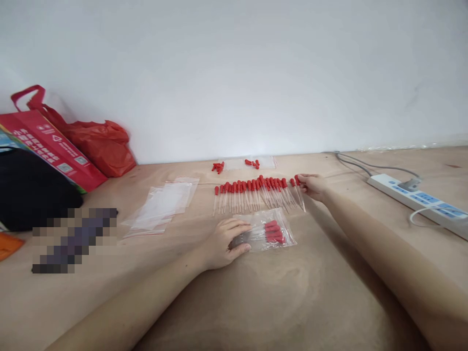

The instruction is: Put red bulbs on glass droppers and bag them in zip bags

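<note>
My left hand [226, 241] grips the left end of a clear zip bag [258, 243], thumb on the near side and fingers on the far side. Inside the bag lie several glass droppers with red rubber bulbs [273, 232], bulbs pointing right. Beyond it, a row of loose droppers [249, 186] lies side by side on the wooden table, red ends away from me. At the right end of that row, my right hand [310, 186] pinches a dropper [297, 181] by its red bulb. Another dropper lies just left of the pinched one.
Flat zip bags [161, 207] overlap on the left. Small loose red bulbs [218, 167] lie near the wall beside glass tubes in clear bags. A power strip [413, 195] with cables stands at right. Red bags [104, 146] and a black bag [32, 190] fill the far left.
</note>
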Demonstrator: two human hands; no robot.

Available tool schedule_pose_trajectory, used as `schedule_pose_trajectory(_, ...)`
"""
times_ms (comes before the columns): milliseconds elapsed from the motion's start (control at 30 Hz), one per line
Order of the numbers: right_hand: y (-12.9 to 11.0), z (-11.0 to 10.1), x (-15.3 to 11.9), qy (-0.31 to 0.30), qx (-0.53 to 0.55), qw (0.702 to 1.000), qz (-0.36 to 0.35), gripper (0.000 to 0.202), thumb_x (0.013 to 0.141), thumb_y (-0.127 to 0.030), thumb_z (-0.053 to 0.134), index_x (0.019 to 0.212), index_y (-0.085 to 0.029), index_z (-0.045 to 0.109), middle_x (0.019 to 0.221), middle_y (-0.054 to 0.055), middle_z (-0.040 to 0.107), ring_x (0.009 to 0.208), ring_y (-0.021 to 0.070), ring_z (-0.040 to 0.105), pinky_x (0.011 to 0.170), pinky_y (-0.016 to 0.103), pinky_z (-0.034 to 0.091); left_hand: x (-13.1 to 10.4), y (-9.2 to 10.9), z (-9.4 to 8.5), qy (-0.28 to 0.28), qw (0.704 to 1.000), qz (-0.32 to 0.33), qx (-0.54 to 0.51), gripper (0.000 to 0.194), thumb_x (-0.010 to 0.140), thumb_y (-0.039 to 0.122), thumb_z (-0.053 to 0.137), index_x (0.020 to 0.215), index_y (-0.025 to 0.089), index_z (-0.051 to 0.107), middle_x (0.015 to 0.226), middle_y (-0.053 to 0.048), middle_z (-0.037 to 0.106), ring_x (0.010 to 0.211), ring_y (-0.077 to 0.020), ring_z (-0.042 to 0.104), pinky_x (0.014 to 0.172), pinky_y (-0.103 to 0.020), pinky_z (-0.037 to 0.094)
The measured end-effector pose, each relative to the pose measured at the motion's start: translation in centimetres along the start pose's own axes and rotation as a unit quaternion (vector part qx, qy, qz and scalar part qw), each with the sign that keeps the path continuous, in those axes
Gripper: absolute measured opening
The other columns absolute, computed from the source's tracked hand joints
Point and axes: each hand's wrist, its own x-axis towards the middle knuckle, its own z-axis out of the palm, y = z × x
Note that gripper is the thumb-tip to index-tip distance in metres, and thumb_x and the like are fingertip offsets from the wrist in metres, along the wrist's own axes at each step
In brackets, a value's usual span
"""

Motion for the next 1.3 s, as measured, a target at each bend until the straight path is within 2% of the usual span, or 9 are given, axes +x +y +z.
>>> schedule_pose_trajectory(167,-0.7,-2.0,-4.6,-0.083,0.155,0.984,0.018,0.016,0.082,-0.013,0.043,0.077,-0.016,0.058,0.060,-0.001,0.053,0.042,0.0040,0.041,0.039,0.014,0.040,0.0,0.0,-0.1,-0.005,1.000,-0.003,0.000,0.037,0.079,0.033,0.053,0.113,0.017,0.053,0.114,-0.008,0.057,0.109,-0.0219,0.049,0.094,-0.040,0.037)
schedule_pose_trajectory(300,0.5,-1.9,-7.6,-0.032,0.218,0.975,-0.034,0.011,0.083,-0.020,0.046,0.077,-0.017,0.055,0.067,0.001,0.057,0.051,0.0069,0.051,0.048,0.018,0.047,0.0,-0.1,0.0,0.001,1.000,0.000,-0.003,0.037,0.079,0.032,0.053,0.113,0.017,0.052,0.115,-0.008,0.057,0.109,-0.0217,0.049,0.095,-0.040,0.036)
schedule_pose_trajectory(533,2.9,-0.9,-8.4,0.025,0.229,0.970,-0.072,0.017,0.074,-0.034,0.061,0.077,-0.020,0.051,0.068,-0.001,0.057,0.053,0.0077,0.054,0.049,0.021,0.049,0.0,0.1,-0.1,-0.001,1.000,-0.008,-0.009,0.037,0.079,0.031,0.054,0.113,0.017,0.052,0.114,-0.008,0.057,0.109,-0.0219,0.049,0.096,-0.041,0.037)
schedule_pose_trajectory(767,2.9,1.5,-10.8,-0.058,0.262,0.963,-0.004,0.015,0.071,-0.024,0.062,0.074,-0.020,0.047,0.076,0.002,0.062,0.067,0.0118,0.062,0.065,0.026,0.053,-0.1,0.1,0.0,0.003,1.000,-0.017,0.006,0.043,0.079,0.033,0.053,0.119,0.018,0.047,0.124,-0.009,0.050,0.117,-0.0227,0.042,0.098,-0.041,0.035)
schedule_pose_trajectory(900,2.7,2.4,-11.9,-0.125,0.207,0.970,0.007,0.025,0.066,-0.032,0.067,0.077,-0.020,0.048,0.066,-0.003,0.060,0.049,0.0085,0.057,0.046,0.020,0.049,0.0,0.1,0.0,-0.011,1.000,-0.019,0.007,0.044,0.080,0.033,0.052,0.122,0.018,0.045,0.127,-0.009,0.047,0.119,-0.0226,0.041,0.100,-0.042,0.032)
schedule_pose_trajectory(967,2.7,2.6,-11.9,-0.141,0.134,0.981,0.000,0.029,0.063,-0.036,0.068,0.078,-0.019,0.049,0.051,-0.007,0.052,0.036,0.0048,0.045,0.032,0.015,0.036,0.0,0.2,0.0,-0.015,1.000,-0.018,0.007,0.044,0.080,0.033,0.052,0.122,0.018,0.045,0.127,-0.010,0.047,0.118,-0.0228,0.041,0.100,-0.043,0.032)
schedule_pose_trajectory(1067,2.9,2.8,-11.5,-0.164,0.036,0.986,-0.001,0.032,0.061,-0.040,0.069,0.077,-0.017,0.053,0.045,-0.008,0.049,0.032,0.0026,0.036,0.028,0.013,0.024,0.1,0.2,-0.1,-0.016,1.000,-0.017,0.010,0.044,0.081,0.032,0.051,0.122,0.018,0.045,0.127,-0.009,0.048,0.118,-0.0227,0.041,0.101,-0.043,0.031)
schedule_pose_trajectory(1200,3.1,3.2,-10.4,-0.200,-0.029,0.979,-0.019,0.031,0.058,-0.039,0.070,0.074,-0.015,0.058,0.054,-0.002,0.060,0.035,0.0042,0.041,0.031,0.015,0.028,0.1,0.2,-0.1,-0.020,1.000,-0.015,0.014,0.045,0.081,0.033,0.051,0.123,0.018,0.044,0.127,-0.009,0.048,0.118,-0.0221,0.041,0.101,-0.043,0.031)
schedule_pose_trajectory(1300,3.2,3.5,-9.9,-0.191,-0.076,0.976,-0.076,0.026,0.061,-0.038,0.068,0.073,-0.016,0.064,0.059,0.002,0.065,0.046,0.0114,0.054,0.041,0.021,0.041,0.0,0.2,-0.1,-0.024,0.999,-0.017,0.022,0.045,0.082,0.033,0.050,0.124,0.020,0.043,0.128,-0.008,0.047,0.119,-0.0226,0.041,0.101,-0.044,0.031)
